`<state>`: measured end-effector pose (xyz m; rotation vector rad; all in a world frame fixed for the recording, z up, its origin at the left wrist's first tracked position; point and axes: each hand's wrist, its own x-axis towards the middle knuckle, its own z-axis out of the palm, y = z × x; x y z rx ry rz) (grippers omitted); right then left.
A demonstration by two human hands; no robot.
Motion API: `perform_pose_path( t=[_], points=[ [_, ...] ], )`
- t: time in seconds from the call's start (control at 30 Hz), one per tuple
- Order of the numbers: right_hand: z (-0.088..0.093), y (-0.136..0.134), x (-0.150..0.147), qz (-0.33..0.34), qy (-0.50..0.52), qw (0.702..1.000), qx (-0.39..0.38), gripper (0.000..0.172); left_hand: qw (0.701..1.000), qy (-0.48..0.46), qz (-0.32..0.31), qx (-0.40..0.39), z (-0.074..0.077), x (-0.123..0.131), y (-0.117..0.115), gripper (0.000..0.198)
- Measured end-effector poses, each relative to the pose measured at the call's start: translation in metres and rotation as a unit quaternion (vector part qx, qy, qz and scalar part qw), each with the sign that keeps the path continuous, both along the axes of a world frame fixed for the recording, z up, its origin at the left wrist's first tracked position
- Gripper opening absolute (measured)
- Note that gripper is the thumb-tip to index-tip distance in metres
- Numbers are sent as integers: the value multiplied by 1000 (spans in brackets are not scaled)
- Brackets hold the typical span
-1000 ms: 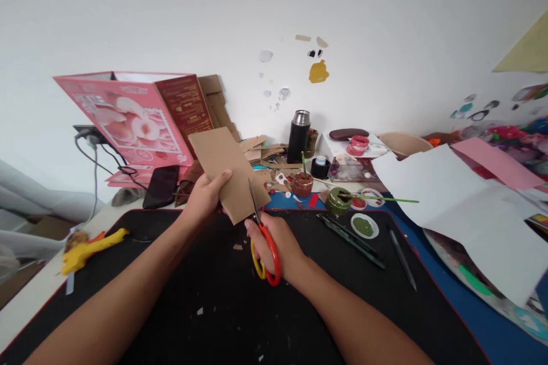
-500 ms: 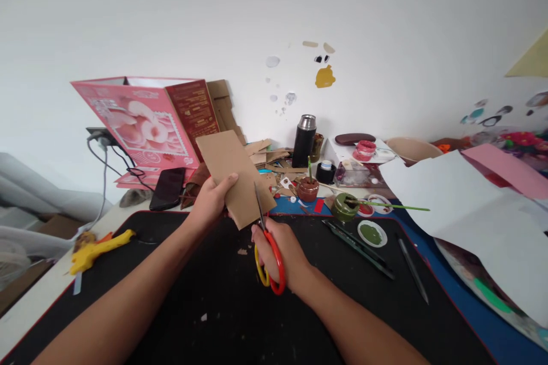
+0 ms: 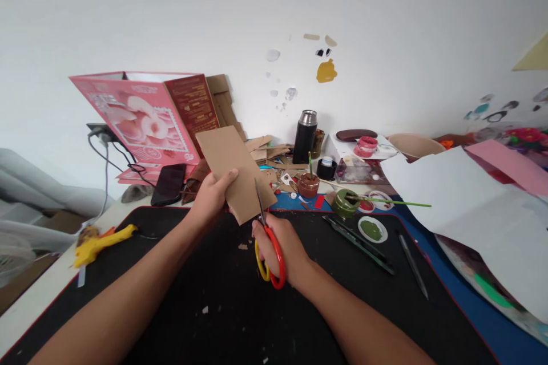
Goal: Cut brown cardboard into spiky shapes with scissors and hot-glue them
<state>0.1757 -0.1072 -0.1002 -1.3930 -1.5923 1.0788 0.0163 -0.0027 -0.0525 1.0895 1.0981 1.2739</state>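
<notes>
My left hand grips a brown rectangular piece of cardboard by its lower left edge and holds it tilted above the black mat. My right hand is closed through the red and yellow handles of a pair of scissors. The scissor blades point up and lie against the cardboard's lower right part, just right of my left thumb.
A pink box, a black phone and a yellow glue gun lie to the left. A black flask, paint pots with brushes, dark tools and large white paper fill the back and right.
The blades have crept slightly further up along the cardboard. Both hands keep their grip, and the view has shifted a little.
</notes>
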Motion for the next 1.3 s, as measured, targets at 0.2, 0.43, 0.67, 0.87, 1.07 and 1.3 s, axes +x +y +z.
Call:
perform_pose_path(
  t=[0.2, 0.43, 0.67, 0.87, 1.07, 1.3],
  points=[
    [0, 0, -2, -7, 2, 1000, 3, 28, 1000, 3, 6, -12, 3, 1, -2, 56],
    [6, -2, -1, -9, -11, 1000, 15, 27, 1000, -2, -1, 2, 1, 0, -1, 55],
    [4, -1, -1, -8, -20, 1000, 13, 27, 1000, 4, -1, -3, 3, 1, -2, 52],
    [0, -1, -2, -11, -12, 1000, 20, 27, 1000, 9, 7, -5, 3, 0, -2, 60],
    [4, -2, -1, -10, -24, 1000, 18, 27, 1000, -6, -1, -3, 1, -1, -2, 64],
    [3, -1, -2, -12, -19, 1000, 5, 28, 1000, 11, 2, 1, 2, 0, -1, 59]
  ],
)
